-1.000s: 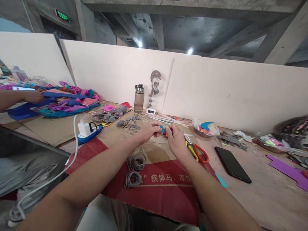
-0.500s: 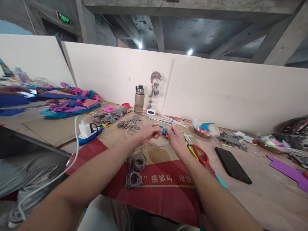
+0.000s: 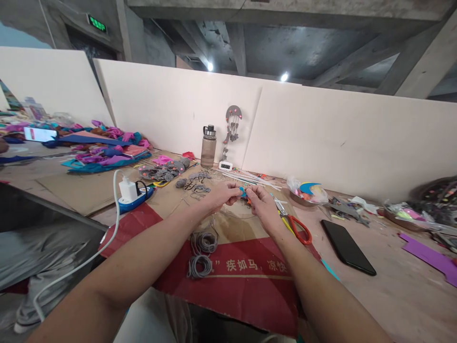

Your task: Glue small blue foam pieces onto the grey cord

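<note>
Fingers (image 3: 233,192) of both hands pinch one small blue piece (image 3: 243,191) between them, held just above the cardboard sheet (image 3: 228,267) at mid-desk. The left hand (image 3: 222,195) closes on the piece from the left; the right hand (image 3: 262,206) closes on it from the right. Fingertips of the two hands nearly touch. What the piece is made of cannot be told; it is too small in view.

Step in hand, as judged: fine two-handed work on the blue piece, likely fitting or twisting it against something orange that shows just under the right fingers. The next move calls for a steady pinch and small, controlled finger motion, with the piece kept clear of the clutter below.

Surroundings:
- Scissors (image 3: 298,227) with red and yellow handles lie just right of the right hand.
- Grey cord coils (image 3: 202,252) lie on the cardboard, near the left forearm.
- A black phone (image 3: 348,247) lies flat, farther right.
- A bottle (image 3: 208,146) stands at the rear partition.
- A power strip (image 3: 134,197) with a white charger sits to the left.
- Coloured fabric (image 3: 103,152) is piled at far left.
</note>
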The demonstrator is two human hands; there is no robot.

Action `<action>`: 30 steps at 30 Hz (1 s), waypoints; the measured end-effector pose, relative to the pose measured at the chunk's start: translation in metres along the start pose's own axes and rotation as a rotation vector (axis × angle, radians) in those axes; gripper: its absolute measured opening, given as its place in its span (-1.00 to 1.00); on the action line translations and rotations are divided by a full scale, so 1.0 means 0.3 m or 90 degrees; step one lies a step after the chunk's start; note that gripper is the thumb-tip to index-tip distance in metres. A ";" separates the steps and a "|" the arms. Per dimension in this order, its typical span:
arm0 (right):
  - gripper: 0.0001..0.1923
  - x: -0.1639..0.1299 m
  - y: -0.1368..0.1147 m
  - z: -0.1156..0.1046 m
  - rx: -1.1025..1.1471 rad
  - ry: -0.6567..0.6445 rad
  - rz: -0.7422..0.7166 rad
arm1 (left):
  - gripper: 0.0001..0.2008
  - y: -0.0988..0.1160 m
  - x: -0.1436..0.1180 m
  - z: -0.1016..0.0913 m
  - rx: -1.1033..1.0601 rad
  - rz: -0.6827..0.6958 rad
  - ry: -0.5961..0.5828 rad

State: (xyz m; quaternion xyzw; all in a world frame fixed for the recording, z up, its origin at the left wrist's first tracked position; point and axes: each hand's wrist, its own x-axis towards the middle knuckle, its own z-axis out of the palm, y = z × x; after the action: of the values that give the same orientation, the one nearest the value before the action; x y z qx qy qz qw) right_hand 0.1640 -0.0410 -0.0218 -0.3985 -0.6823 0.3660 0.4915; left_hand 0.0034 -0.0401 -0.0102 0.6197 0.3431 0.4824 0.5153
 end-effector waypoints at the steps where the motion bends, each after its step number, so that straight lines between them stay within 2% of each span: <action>1: -0.66 0.001 0.002 -0.001 -0.008 0.006 -0.004 | -0.86 0.001 0.000 0.000 0.002 -0.002 0.000; 13: -0.68 -0.018 -0.041 0.017 -0.144 0.042 -0.097 | -0.87 -0.002 0.001 0.005 -0.018 0.030 -0.017; 16: -0.68 -0.013 -0.035 0.018 -0.152 0.056 -0.089 | -0.84 -0.004 0.000 0.001 -0.036 0.013 -0.030; 20: -0.69 0.003 -0.018 -0.002 -0.147 0.085 -0.047 | -0.74 -0.014 0.009 -0.015 -0.025 -0.029 -0.089; 24: -0.68 0.011 -0.011 -0.021 -0.162 0.080 -0.024 | -0.65 -0.016 0.014 -0.024 -0.026 -0.038 -0.121; 27: -0.68 0.011 -0.007 -0.024 -0.161 0.066 -0.027 | -0.60 0.001 0.007 -0.020 -0.034 -0.046 -0.093; 30: -0.72 0.008 -0.001 -0.021 -0.183 0.064 -0.060 | -0.60 0.018 0.000 -0.018 0.001 -0.015 -0.037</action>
State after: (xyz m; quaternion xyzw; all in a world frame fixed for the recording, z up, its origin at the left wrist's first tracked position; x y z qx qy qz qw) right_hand 0.1696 -0.0382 -0.0191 -0.4501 -0.7201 0.2212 0.4795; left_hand -0.0022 -0.0397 -0.0049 0.6299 0.3358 0.4581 0.5297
